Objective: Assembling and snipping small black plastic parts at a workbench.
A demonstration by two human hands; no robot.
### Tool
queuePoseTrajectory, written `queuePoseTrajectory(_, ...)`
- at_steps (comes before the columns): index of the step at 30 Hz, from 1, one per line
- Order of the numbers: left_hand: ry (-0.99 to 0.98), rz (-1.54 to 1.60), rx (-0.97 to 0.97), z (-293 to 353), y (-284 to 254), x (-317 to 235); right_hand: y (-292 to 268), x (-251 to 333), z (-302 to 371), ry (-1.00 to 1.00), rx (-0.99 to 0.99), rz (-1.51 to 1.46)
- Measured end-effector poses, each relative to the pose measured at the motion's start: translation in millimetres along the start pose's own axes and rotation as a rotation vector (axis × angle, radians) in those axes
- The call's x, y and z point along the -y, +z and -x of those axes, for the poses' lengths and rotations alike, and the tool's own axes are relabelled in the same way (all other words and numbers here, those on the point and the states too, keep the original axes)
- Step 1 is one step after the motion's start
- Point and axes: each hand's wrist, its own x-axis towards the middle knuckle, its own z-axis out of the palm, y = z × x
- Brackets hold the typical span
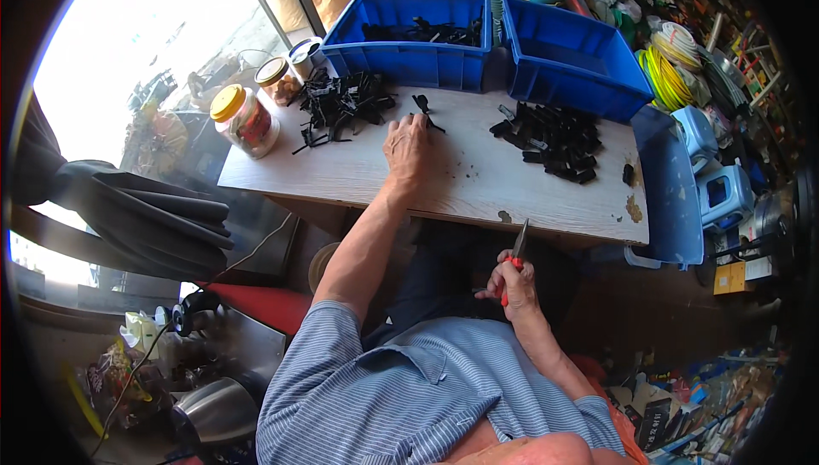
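Observation:
My left hand (406,151) rests on the white table (358,173), its fingers bent together at a small black plastic part (422,103). The part sticks out past the fingertips, and the hand partly covers it. In front of the table's near edge, my right hand (517,287) is wrapped round red-handled pliers (521,241), their pointed metal jaws upward. Left of my left hand lies a heap of thin black plastic parts (345,100). A pile of short, thicker black pieces (559,142) lies to the right, with one piece (628,175) apart from it.
Two blue crates stand at the table's far edge: the left crate (401,62) holds black parts, the right crate (580,81) sits beside it. Yellow-lidded jars (246,124) stand at the left. Right of the table are a blue bin (670,200) and small blue stools (725,196).

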Motion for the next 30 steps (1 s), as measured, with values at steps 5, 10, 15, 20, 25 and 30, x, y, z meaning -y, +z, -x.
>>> queuePoseTrajectory(5, 0.064, 0.177, -0.066, 13, -7, -9, -2, 0, 0, -0.007, -0.016, 0.022)
queuePoseTrajectory(10, 0.007, 0.495, -0.093, 32, -14, -19, 3, 5, 0, 0.033, -0.035, 0.05)
queuePoseTrajectory(15, 0.011, 0.549, -0.067, 38, -25, -24, 8, 7, -2, 0.048, -0.015, 0.039)
queuePoseTrajectory(20, -0.092, 0.711, -0.036, 55, -37, -37, 17, 12, -3, 0.026, 0.017, 0.028)
queuePoseTrajectory(25, -0.217, 0.973, 0.106, 92, -51, -61, 28, 22, 0, -0.066, 0.025, -0.027)
queuePoseTrajectory(30, -0.185, 1.094, 0.079, 140, -53, -86, 36, 33, 5, -0.148, 0.009, -0.031)
